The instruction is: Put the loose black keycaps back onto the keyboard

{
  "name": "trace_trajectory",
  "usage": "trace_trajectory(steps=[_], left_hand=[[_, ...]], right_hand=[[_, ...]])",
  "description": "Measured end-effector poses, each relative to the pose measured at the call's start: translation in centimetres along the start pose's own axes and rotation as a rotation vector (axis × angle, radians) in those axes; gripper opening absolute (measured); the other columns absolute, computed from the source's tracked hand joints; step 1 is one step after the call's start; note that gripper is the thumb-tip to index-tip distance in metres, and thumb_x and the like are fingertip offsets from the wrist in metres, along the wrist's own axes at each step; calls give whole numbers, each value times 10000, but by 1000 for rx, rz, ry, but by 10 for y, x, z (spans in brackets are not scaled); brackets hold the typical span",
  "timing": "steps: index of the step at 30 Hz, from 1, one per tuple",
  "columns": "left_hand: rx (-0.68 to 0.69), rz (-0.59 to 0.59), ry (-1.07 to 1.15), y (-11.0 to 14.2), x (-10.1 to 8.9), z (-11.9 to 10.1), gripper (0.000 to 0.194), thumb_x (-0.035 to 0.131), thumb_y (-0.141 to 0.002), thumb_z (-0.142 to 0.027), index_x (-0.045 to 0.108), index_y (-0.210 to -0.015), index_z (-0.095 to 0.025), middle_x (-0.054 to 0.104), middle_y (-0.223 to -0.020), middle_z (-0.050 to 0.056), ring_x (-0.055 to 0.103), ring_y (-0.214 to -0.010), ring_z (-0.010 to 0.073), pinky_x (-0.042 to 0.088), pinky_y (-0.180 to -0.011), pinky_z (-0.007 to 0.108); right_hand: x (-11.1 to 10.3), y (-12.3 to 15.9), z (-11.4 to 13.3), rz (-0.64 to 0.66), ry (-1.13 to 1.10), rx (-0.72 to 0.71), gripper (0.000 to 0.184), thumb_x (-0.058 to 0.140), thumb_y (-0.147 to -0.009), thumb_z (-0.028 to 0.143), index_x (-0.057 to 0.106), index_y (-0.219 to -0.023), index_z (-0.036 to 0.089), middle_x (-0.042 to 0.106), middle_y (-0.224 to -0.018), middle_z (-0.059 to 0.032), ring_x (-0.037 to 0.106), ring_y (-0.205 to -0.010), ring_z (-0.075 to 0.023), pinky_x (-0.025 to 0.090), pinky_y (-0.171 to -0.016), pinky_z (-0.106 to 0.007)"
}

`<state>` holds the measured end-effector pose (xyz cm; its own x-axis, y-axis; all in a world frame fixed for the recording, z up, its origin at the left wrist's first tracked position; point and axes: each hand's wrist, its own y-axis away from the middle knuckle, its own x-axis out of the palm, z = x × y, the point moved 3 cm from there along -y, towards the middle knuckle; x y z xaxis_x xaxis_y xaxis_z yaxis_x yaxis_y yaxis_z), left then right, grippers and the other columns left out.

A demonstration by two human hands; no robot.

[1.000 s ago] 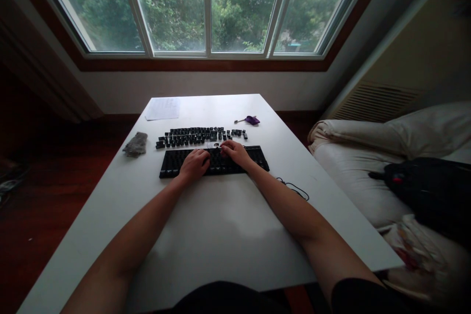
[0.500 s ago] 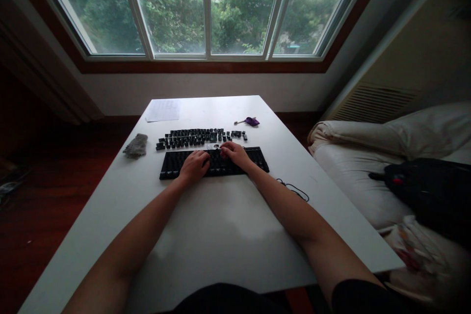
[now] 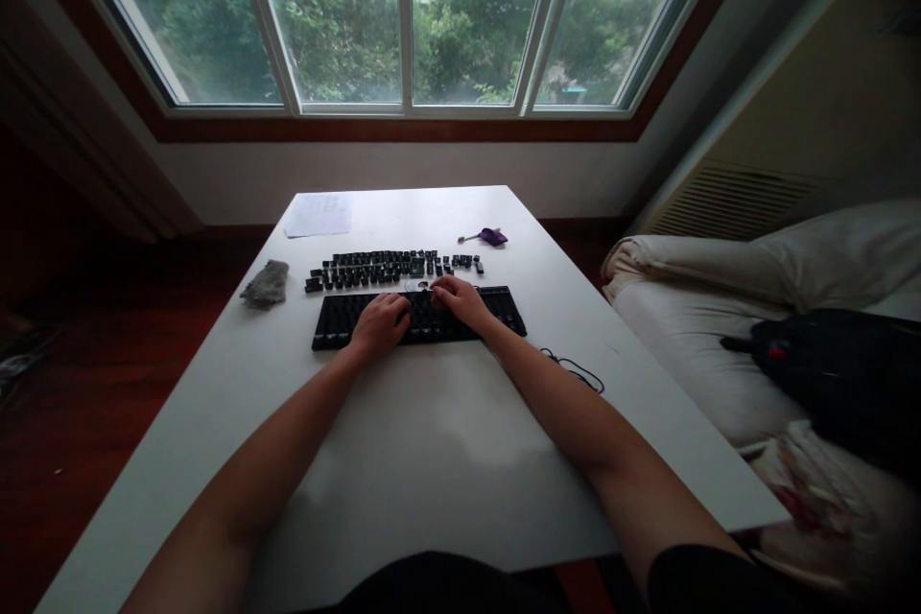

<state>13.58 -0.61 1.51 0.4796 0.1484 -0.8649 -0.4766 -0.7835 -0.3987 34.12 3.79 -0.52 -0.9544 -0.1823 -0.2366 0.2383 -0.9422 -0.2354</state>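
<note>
A black keyboard (image 3: pixel 424 334) lies across the white table, with both my hands over it. My left hand (image 3: pixel 380 324) rests on its left-middle part, fingers bent and close together, pressing on the keyboard. My right hand (image 3: pixel 459 299) is over the upper middle, thumb and fingers pinched; whatever they hold is too small to make out. Just left of those fingertips is a small pale, partly clear thing (image 3: pixel 422 286), its kind unclear. Beyond the keyboard stand several loose black keycaps (image 3: pixel 381 267) in rough rows.
A crumpled grey cloth (image 3: pixel 266 285) lies at the left. Behind are paper sheets (image 3: pixel 318 214) and a purple thing with a thin handle, perhaps a brush (image 3: pixel 492 237). A black cable (image 3: pixel 576 369) loops at the right. Beside the table, a pale couch (image 3: pixel 683 307) carries a black bag (image 3: pixel 841 369).
Both hands stay nearly in the same place, with only a very slight shift at the right fingertips. The keyboard and keycaps show no clear movement.
</note>
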Motion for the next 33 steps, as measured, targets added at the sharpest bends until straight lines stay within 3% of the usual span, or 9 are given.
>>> trace_trajectory(steps=[33], left_hand=[[15, -6, -2, 0, 2, 2, 111, 536, -901, -220, 617, -977, -227, 636, -1017, 63, 555, -1000, 243, 453, -922, 400]], right_hand=[[0, -1, -4, -28, 127, -36, 236, 592, -887, 413, 639, -1002, 213, 725, -757, -2, 692, -650, -156, 537, -669, -282]])
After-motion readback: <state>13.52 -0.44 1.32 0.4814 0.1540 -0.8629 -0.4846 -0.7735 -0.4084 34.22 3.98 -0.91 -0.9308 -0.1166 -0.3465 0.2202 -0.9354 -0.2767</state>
